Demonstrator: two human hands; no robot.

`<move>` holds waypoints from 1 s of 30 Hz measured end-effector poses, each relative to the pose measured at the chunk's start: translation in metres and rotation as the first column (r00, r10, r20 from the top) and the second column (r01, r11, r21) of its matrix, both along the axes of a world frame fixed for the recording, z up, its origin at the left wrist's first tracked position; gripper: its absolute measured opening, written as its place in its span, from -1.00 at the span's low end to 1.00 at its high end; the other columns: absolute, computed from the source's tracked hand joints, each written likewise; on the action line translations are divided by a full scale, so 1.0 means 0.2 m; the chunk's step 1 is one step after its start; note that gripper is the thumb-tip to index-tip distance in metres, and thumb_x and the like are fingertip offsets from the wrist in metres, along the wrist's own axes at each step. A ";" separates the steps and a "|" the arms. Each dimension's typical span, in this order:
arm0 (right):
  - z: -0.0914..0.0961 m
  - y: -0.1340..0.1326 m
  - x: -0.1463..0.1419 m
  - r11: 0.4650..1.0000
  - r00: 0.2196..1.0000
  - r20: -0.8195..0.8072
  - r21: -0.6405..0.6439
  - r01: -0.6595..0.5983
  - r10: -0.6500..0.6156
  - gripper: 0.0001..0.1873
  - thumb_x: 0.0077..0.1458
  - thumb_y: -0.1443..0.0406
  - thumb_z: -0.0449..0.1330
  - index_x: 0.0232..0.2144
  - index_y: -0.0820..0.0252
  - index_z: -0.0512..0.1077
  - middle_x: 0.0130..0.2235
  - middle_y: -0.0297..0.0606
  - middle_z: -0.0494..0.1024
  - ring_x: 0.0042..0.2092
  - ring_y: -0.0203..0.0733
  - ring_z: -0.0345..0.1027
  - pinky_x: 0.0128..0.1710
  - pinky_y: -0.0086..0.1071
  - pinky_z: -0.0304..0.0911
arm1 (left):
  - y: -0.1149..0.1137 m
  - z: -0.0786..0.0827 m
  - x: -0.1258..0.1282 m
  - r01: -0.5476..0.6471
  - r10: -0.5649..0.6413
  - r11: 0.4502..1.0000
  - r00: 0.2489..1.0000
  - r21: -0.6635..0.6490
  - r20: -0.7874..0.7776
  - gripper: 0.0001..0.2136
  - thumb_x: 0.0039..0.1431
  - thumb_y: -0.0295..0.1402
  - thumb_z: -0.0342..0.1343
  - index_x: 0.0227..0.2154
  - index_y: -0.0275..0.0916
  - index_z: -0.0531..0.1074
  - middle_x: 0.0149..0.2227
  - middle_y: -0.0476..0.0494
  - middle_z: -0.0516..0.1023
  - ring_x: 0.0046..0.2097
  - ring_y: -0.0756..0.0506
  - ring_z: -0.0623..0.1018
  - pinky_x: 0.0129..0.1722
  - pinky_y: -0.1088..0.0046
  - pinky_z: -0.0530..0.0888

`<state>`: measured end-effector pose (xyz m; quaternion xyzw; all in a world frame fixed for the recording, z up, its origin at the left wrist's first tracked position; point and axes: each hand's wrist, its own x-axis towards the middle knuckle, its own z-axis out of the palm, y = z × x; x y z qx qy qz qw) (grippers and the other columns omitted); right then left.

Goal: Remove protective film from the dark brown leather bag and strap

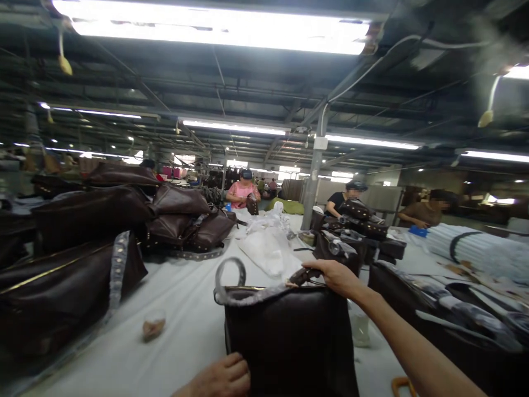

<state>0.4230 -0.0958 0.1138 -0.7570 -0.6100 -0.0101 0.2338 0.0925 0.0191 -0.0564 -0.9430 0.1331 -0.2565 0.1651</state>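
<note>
A dark brown leather handbag point(289, 336) stands upright right in front of me in the head view. My right hand point(333, 271) is closed on its studded handle point(303, 274) at the top. My left hand point(225, 376) is low down, its fingers bent against the bag's left edge; the thumb is hidden. From the bag's top left, a strap point(239, 298) in clear plastic wrap curls upward in a loop.
Brown bags point(182, 220) are piled on the left of the pale table point(177, 314), near a small clear cup point(154, 325). More bags point(450, 309) and a glass jar point(361, 330) are on the right. White plastic point(266, 248) lies beyond. Several people work farther back.
</note>
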 end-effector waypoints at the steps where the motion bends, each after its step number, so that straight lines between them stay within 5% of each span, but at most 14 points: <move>1: -0.04 -0.01 0.02 1.000 0.997 0.069 0.003 0.016 -0.016 -0.46 -0.13 0.51 0.00 -0.12 0.07 0.52 -0.18 -0.23 0.60 -0.10 -0.08 0.47 -0.06 -0.26 0.30 | -0.02 0.03 0.00 0.022 -0.022 0.998 1.000 -0.055 -0.003 -0.80 0.16 -0.42 0.16 -0.54 -0.20 0.30 -0.44 0.03 0.48 -0.36 -0.02 0.44 -0.25 0.44 0.40; 4: -0.09 -0.05 0.04 0.999 0.995 0.094 -0.010 0.043 -0.042 -0.45 -0.15 0.52 -0.01 -0.13 0.08 0.52 -0.10 -0.22 0.59 -0.02 -0.04 0.43 0.00 -0.23 0.27 | -0.08 0.18 0.01 0.129 -0.117 0.942 0.992 -0.310 0.056 -0.83 0.25 -0.49 -0.02 -0.47 -0.21 0.30 -0.46 -0.02 0.48 -0.42 -0.01 0.45 -0.37 0.49 0.38; 8: -0.13 -0.11 0.03 0.993 0.996 0.062 0.104 0.056 -0.062 -0.35 -0.19 0.56 -0.05 -0.05 0.09 0.48 -0.02 -0.25 0.56 0.03 -0.10 0.41 0.06 -0.25 0.24 | -0.12 0.47 0.06 0.140 -0.019 0.728 0.983 -0.671 0.184 -0.79 0.28 -0.53 -0.17 -0.21 -0.20 0.35 -0.23 -0.16 0.52 -0.21 -0.02 0.52 -0.23 0.52 0.44; 13: -0.21 -0.14 0.04 0.963 0.996 0.021 0.260 0.076 -0.085 -0.38 -0.14 0.55 -0.05 -0.03 0.13 0.45 -0.02 -0.23 0.56 0.03 -0.11 0.41 0.08 -0.23 0.25 | -0.15 0.73 0.31 -0.139 0.276 0.782 0.951 -0.607 0.139 -0.63 0.10 -0.45 0.12 0.01 -0.21 0.34 0.08 -0.27 0.42 0.10 -0.24 0.39 0.12 0.14 0.32; 16: -0.23 -0.17 0.04 0.956 0.998 0.026 0.289 0.041 -0.051 -0.39 -0.15 0.56 -0.06 -0.06 0.16 0.46 -0.03 -0.22 0.55 0.02 -0.14 0.41 0.09 -0.25 0.26 | -0.17 0.76 0.51 -0.334 0.359 0.776 0.931 -0.536 -0.060 -0.39 -0.01 -0.41 0.23 0.15 -0.19 0.24 0.20 -0.28 0.32 0.19 -0.29 0.31 0.18 0.12 0.23; 21: -0.24 -0.24 0.01 0.934 0.994 0.089 0.356 0.028 -0.063 -0.41 -0.03 0.50 0.02 0.07 0.12 0.37 0.03 -0.15 0.49 0.05 -0.05 0.35 0.11 -0.13 0.24 | -0.14 0.75 0.72 -0.538 0.453 0.642 0.841 -0.547 -0.296 -0.68 0.20 -0.40 0.00 0.01 -0.12 0.37 -0.18 -0.19 0.60 -0.11 -0.20 0.56 -0.13 0.31 0.41; 26: -0.24 -0.29 -0.06 0.913 0.990 0.139 0.401 -0.076 0.021 -0.35 0.06 0.25 0.18 0.21 0.19 0.21 0.17 -0.03 0.34 0.18 0.07 0.20 0.19 -0.03 0.13 | -0.12 0.75 0.78 -0.515 0.530 0.574 0.826 -0.637 -0.190 -0.65 0.23 -0.50 -0.14 0.05 -0.15 0.27 -0.15 -0.18 0.56 -0.11 -0.14 0.55 -0.17 0.40 0.37; 30: -0.23 -0.29 -0.06 0.878 0.998 -0.054 0.478 -0.008 0.038 -0.52 0.21 0.22 0.00 0.16 0.20 0.29 0.10 -0.06 0.43 0.13 -0.01 0.28 0.16 -0.08 0.19 | -0.11 0.72 0.78 -0.278 0.379 0.534 0.923 -0.799 -0.069 -0.59 0.13 -0.58 -0.14 0.04 -0.18 0.21 -0.22 -0.07 0.50 -0.20 -0.05 0.50 -0.18 0.48 0.36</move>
